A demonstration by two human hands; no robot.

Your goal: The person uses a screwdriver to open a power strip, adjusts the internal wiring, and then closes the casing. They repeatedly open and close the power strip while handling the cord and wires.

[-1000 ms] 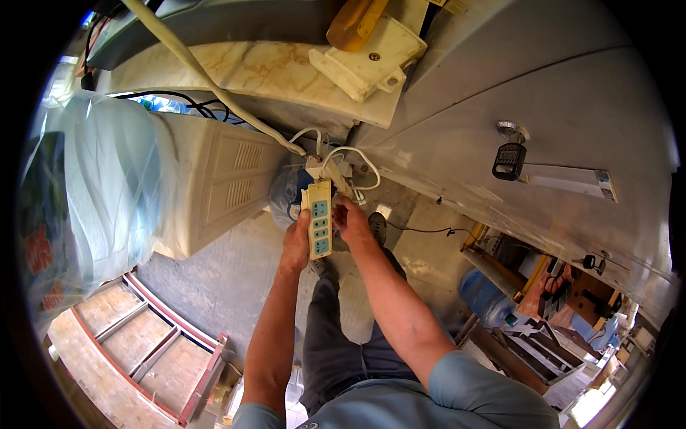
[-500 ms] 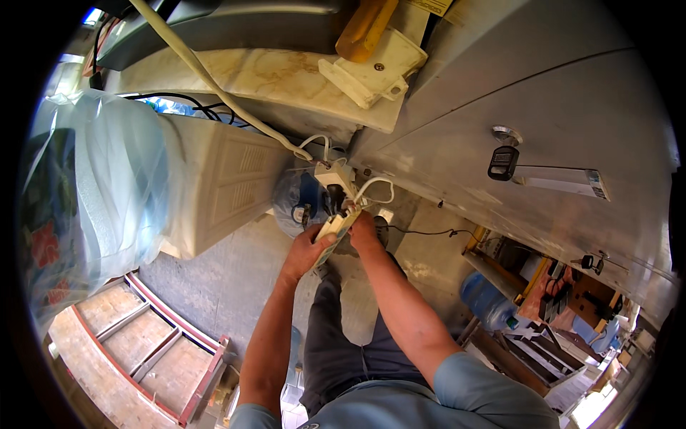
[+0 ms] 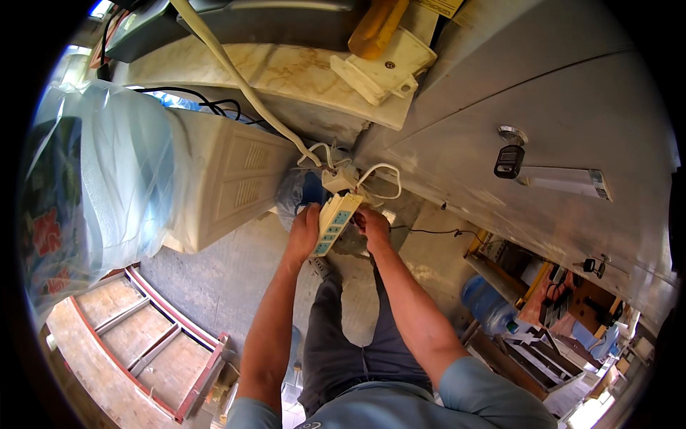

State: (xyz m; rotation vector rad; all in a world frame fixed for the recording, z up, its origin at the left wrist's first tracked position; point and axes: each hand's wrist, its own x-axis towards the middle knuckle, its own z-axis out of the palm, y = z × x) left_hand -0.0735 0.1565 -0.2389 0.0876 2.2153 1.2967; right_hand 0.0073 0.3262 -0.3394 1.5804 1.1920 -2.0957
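My left hand (image 3: 303,234) is closed round the left side of a cream power strip (image 3: 336,222) with blue-green socket faces, held tilted in front of me. Just right of the strip is my right hand (image 3: 374,227), its fingers curled together near the strip's edge. Something small and dark shows at those fingertips, too hidden to name. A white cable (image 3: 386,169) loops from the strip's upper end. Beyond it hangs a cream box (image 3: 340,179), with a thick cream cord (image 3: 250,93) running down toward it.
A grey metal cabinet (image 3: 457,136) with a key (image 3: 509,160) in its lock stands at right. A cream plastic housing (image 3: 236,179) and a plastic-wrapped bundle (image 3: 107,171) are at left. A marble ledge (image 3: 286,71) holds an orange-handled tool (image 3: 376,30). A blue water bottle (image 3: 489,304) lies lower right.
The power strip has turned so its socket faces show toward me. My right hand has shifted slightly right, away from the strip's upper end. My left hand keeps its hold.
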